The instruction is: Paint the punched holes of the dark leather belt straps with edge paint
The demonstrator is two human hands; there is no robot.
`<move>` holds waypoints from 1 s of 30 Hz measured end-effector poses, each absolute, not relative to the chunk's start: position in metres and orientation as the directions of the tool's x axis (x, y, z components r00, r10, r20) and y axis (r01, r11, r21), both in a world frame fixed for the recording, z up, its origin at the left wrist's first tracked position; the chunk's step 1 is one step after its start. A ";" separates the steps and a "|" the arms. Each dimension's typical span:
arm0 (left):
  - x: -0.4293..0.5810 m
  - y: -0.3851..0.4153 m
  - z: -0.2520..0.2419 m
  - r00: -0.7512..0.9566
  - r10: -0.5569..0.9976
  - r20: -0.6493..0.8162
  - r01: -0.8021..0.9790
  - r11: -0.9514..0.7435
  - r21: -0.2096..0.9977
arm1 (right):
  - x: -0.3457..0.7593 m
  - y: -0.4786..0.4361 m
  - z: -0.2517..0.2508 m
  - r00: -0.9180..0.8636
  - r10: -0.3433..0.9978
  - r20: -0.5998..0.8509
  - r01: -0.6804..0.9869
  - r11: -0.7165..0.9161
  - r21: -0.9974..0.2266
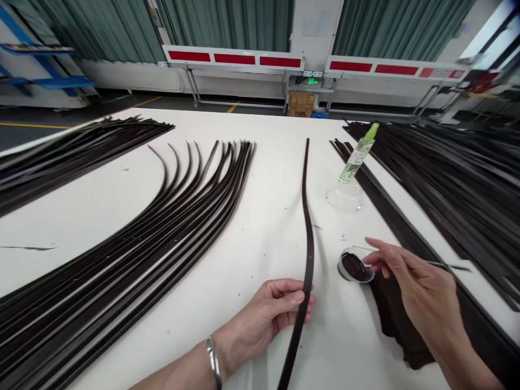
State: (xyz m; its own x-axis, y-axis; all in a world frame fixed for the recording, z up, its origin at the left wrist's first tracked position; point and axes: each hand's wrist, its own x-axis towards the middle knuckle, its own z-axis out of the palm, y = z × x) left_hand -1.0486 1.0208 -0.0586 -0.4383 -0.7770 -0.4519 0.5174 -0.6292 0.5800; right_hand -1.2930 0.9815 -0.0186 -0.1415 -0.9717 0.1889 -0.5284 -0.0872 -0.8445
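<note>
My left hand (270,309), a silver bangle at its wrist, pinches a long dark brown strip (309,233) between thumb and fingers. The strip runs up the table from its lower edge, bending slightly. To the right, my right hand (414,284) is closed on a thin brush (442,265) whose slender handle sticks out behind the knuckles. Its front end points to a small clear cup (345,273) of black liquid; fingers partly hide that end, so whether it is dipped I cannot tell. Below the cup lies a crumpled dark cloth (390,319).
Many dark strips (162,244) fan out on the white table at left, with another pile (81,146) behind. More strips (439,179) cover the right side. A green-capped spray bottle (357,160) leans near a clear round lid (344,197). Small black specks dot the tabletop.
</note>
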 end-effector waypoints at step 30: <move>-1.048 1.017 -0.060 -0.433 -0.759 -0.487 0.478 -0.651 0.589 | -1.300 0.983 -0.033 -0.091 -0.940 0.328 -0.581 -0.217 -0.785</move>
